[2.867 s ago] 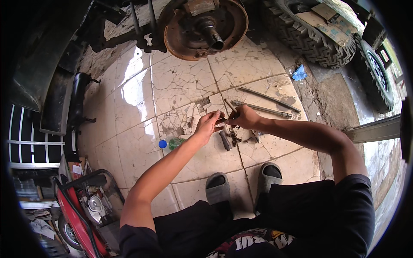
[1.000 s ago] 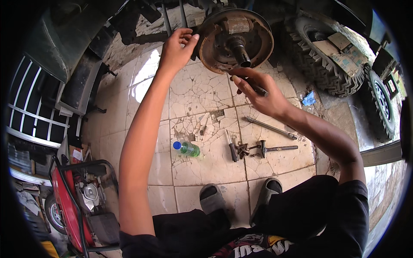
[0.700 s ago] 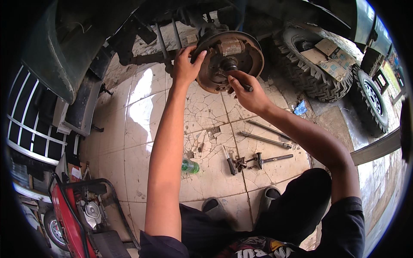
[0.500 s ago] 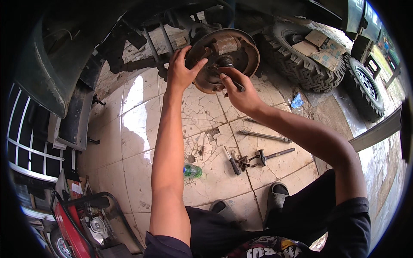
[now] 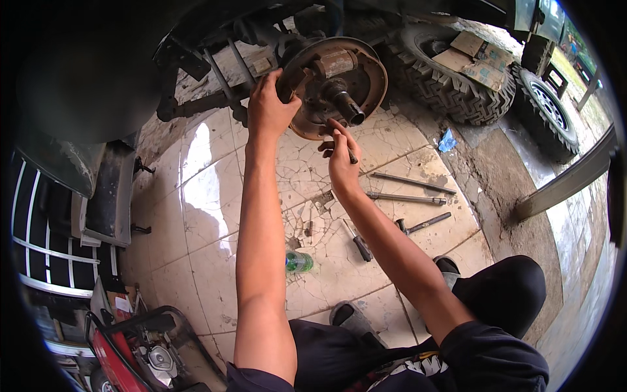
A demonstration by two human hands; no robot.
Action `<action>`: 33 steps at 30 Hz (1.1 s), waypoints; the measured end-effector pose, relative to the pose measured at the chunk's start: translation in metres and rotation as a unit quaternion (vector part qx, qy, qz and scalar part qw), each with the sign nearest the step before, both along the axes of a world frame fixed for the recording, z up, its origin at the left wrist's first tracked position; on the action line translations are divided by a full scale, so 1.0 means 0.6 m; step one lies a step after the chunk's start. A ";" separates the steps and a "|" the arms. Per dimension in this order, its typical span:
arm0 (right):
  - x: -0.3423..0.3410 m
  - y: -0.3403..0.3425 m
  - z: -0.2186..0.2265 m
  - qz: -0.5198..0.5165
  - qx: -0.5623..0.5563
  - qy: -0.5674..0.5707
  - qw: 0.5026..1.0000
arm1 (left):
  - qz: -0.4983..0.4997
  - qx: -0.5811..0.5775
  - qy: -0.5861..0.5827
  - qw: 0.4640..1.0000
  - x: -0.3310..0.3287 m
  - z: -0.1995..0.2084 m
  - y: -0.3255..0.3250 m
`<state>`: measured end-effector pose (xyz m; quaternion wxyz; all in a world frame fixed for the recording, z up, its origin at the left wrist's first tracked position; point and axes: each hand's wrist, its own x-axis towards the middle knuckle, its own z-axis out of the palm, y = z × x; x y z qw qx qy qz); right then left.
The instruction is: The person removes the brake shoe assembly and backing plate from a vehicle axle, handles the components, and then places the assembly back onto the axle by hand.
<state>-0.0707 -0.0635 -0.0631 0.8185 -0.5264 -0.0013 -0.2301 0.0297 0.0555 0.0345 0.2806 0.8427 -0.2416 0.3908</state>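
A round, rusty brake backing plate [image 5: 377, 78] hangs under the vehicle, with a rusty cylinder [image 5: 336, 62] on its upper part and a bare metal axle stub [image 5: 346, 108] sticking out of its middle. My left hand [image 5: 269, 108] grips the plate's left edge, fingers behind the rim and thumb over the front. Just below the stub, my right hand [image 5: 341, 153] is closed round a slim dark-handled tool [image 5: 353, 157]. Only the tool's butt end shows clearly; its tip is hidden near the plate's lower part.
On the cracked tile floor lie two metal bars [image 5: 411, 197], a hammer [image 5: 424, 223], a screwdriver [image 5: 360, 245] and a green bottle [image 5: 299, 262]. Large tyres [image 5: 457, 98] stand at the right, with cardboard on one. A red engine-driven machine [image 5: 124, 353] sits at lower left.
My right hand has come down from the axle stub to below it, tool still in its grip, uncovering the stub. The left hand keeps its hold on the plate's edge.
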 end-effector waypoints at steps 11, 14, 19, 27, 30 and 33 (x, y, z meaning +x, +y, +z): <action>-0.042 -0.027 0.002 0.016 -0.106 -0.081 0.991 | 0.013 0.022 0.061 0.998 -0.014 0.012 0.000; -0.031 -0.019 -0.033 0.085 0.006 -0.046 0.995 | 0.004 0.012 0.028 1.000 -0.017 0.005 -0.006; -0.020 -0.043 -0.076 0.048 0.014 -0.016 0.999 | 0.030 0.006 0.003 1.000 -0.035 -0.007 -0.019; -0.020 0.009 -0.006 0.063 0.002 -0.077 0.995 | 0.041 -0.020 -0.033 0.998 -0.031 -0.015 -0.016; -0.016 -0.006 -0.043 0.084 0.053 -0.074 0.992 | 0.029 -0.047 0.024 0.998 -0.034 -0.013 -0.022; -0.013 -0.036 -0.089 0.036 -0.045 -0.028 0.998 | 0.027 -0.054 0.040 0.997 -0.036 -0.012 -0.019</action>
